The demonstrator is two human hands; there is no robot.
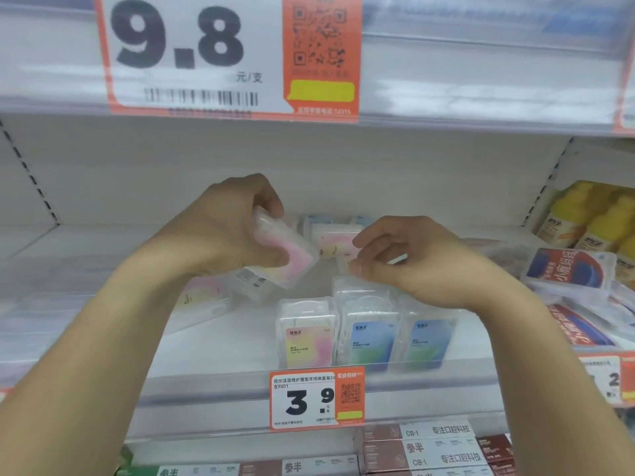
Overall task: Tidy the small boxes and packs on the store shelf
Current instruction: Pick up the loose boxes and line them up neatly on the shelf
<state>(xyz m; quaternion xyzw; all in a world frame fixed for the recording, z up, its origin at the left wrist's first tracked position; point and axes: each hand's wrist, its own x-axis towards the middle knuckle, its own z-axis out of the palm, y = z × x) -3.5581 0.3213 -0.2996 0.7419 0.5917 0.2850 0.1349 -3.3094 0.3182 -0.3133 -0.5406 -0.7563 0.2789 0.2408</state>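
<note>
Left hand (237, 225) grips a tilted pink box (292, 249) above the shelf (240, 338). Right hand (405, 259), at its 3 o'clock, fingers loosely curled; whether it holds anything cannot be told. Three boxes (364, 334) stand upright at 6 o'clock.

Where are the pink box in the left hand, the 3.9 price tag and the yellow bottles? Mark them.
pink box (292, 259), head view, pink label face.
3.9 price tag (302, 401), head view, printed digits.
yellow bottles (598, 214), head view, bottle body.

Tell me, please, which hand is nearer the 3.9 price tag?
Right. The right hand is above the tag, slightly to its right; the left hand is higher and further left.
</note>
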